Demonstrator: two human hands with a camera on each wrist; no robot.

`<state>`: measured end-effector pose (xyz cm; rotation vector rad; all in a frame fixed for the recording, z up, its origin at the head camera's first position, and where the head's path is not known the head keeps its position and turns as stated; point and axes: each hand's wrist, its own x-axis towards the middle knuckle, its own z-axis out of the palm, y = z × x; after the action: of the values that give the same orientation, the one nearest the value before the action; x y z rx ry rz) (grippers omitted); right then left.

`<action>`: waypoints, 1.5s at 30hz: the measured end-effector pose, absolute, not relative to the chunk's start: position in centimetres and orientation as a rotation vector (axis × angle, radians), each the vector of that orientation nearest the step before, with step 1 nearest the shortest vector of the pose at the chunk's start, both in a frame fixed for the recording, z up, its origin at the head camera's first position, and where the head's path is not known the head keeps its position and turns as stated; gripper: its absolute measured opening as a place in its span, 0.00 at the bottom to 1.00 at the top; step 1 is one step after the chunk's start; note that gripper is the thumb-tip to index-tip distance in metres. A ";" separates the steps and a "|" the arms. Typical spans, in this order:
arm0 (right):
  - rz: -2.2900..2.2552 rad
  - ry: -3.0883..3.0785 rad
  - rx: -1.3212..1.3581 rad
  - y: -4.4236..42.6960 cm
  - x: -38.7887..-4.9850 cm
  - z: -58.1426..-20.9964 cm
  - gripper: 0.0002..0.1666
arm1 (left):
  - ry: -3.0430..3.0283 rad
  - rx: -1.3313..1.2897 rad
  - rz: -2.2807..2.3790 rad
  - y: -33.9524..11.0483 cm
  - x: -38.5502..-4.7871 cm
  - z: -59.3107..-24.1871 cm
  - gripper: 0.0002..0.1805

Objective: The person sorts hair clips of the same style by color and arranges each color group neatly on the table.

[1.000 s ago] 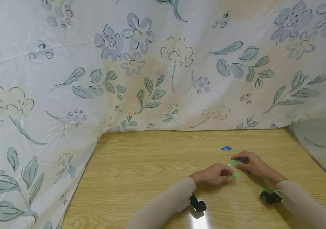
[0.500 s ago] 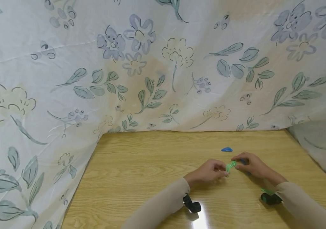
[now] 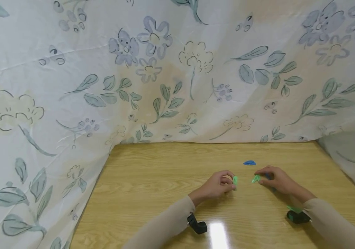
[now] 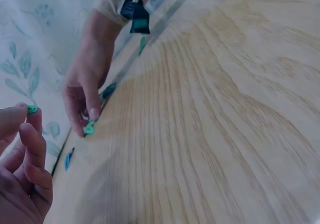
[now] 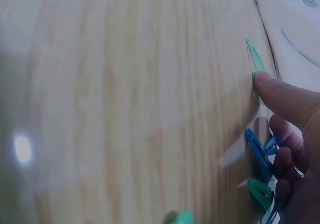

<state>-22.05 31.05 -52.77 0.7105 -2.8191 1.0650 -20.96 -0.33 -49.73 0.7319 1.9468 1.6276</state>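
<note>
My left hand (image 3: 216, 185) pinches a small green clip (image 3: 235, 180) between thumb and fingertips, just above the table. In the left wrist view the same clip (image 4: 32, 108) shows only as a short piece between the fingertips. To its right, my right hand (image 3: 278, 180) pinches another green clip (image 3: 255, 178), which spreads in a V shape low over the tabletop. In the right wrist view the thumb presses on this green clip (image 5: 256, 56). Blue clips (image 5: 259, 154) and a further green clip (image 5: 260, 196) lie below the right hand's curled fingers.
A blue clip (image 3: 249, 163) lies on the wooden table (image 3: 152, 180) beyond the right hand. Near the right wrist's black camera (image 3: 298, 217) is a green clip (image 3: 294, 209). A floral cloth (image 3: 177, 86) hangs at the back and sides of the table.
My left hand has picked up a green clip beside the right hand and carried it left, away from the other clip. The right hand stays nearly in place, holding its green clip.
</note>
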 end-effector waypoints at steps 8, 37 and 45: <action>1.073 -2.826 0.725 31.3 -22.4 -52.8 0.17 | 2.046 0.639 1.688 -3.3 -21.6 -50.2 0.14; 1.065 -2.822 0.720 31.1 -22.1 -52.6 0.17 | 2.626 0.457 1.276 -14.7 -24.4 -51.9 0.08; 1.060 -2.854 0.686 31.1 -22.1 -52.6 0.18 | 2.702 0.497 1.205 -15.0 -24.8 -52.1 0.07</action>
<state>-22.06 31.09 -52.61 0.6857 -2.8535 1.0598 -24.77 -14.98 -52.06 0.4971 2.7022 1.2050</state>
